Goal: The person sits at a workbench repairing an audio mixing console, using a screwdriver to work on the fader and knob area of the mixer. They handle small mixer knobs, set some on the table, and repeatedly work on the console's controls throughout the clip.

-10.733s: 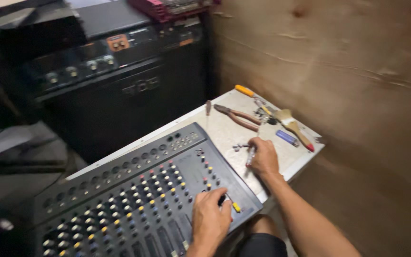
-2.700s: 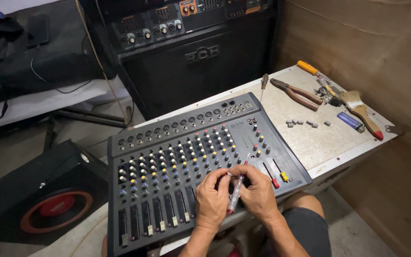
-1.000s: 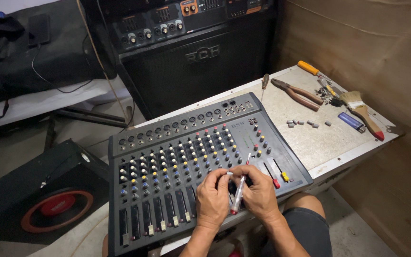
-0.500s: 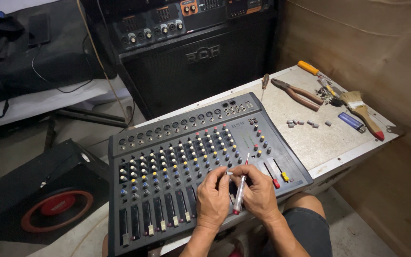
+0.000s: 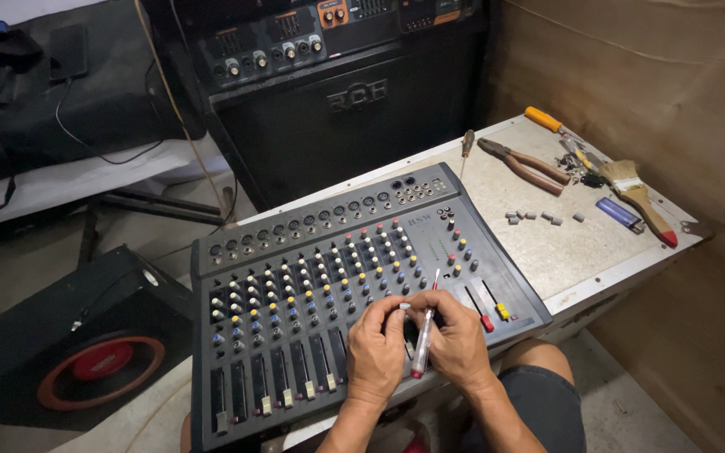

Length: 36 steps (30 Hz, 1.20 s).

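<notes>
Dark phone [image 5: 69, 52] (screen blank) top left

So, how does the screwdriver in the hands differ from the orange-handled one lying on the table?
The clear-handled screwdriver is held by both hands, left hand and right hand, above the mixer; the orange-handled screwdriver lies untouched at the far side of the table. The first has a pale, see-through handle with red ends; the second's handle is solid orange. The first stands steeply; the second lies flat. Both are slim hand tools.
</notes>
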Each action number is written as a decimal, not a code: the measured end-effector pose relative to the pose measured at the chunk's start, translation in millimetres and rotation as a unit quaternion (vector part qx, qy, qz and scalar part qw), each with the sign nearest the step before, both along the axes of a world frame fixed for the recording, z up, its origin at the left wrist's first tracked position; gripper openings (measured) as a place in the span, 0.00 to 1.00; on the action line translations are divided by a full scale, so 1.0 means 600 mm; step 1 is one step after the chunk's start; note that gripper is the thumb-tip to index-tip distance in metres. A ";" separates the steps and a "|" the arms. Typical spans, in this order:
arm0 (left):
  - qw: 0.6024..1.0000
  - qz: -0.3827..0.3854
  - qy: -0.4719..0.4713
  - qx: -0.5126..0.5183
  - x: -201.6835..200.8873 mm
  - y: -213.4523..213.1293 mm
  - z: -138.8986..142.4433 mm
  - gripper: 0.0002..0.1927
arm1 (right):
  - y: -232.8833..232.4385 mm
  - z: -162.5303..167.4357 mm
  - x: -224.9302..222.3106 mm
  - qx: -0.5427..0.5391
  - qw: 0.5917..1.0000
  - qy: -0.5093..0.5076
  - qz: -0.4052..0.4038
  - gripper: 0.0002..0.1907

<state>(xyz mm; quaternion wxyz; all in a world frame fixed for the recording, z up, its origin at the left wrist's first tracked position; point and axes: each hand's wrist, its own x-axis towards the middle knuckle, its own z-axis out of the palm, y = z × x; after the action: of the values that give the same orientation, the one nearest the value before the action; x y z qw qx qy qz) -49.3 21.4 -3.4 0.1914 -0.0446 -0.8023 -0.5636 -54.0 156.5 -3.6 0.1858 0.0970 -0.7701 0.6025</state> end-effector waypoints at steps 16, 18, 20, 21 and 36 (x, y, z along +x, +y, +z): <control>1.000 0.010 -0.004 0.003 -0.001 0.000 -0.001 0.11 | -0.001 0.001 0.000 -0.003 1.000 0.002 -0.003 0.07; 1.000 0.007 -0.008 -0.003 -0.001 0.000 0.002 0.11 | -0.001 0.002 0.001 -0.005 1.000 0.012 -0.002 0.07; 1.000 0.002 -0.017 -0.006 0.000 0.001 0.004 0.11 | -0.002 0.002 0.001 -0.011 1.000 0.007 -0.004 0.07; 1.000 0.003 -0.009 -0.009 0.000 0.000 0.005 0.11 | -0.002 0.003 0.001 -0.010 1.000 0.008 -0.004 0.07; 0.999 0.034 -0.009 -0.011 -0.003 -0.001 -0.007 0.10 | -0.008 0.003 0.001 -0.032 0.999 -0.024 -0.025 0.07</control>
<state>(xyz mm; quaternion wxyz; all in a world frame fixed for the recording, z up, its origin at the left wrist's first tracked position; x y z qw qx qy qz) -51.2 20.7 -7.3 0.2025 -0.0144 -0.8114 -0.5480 -53.1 151.7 -2.0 0.1854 0.0574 -0.7570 0.6240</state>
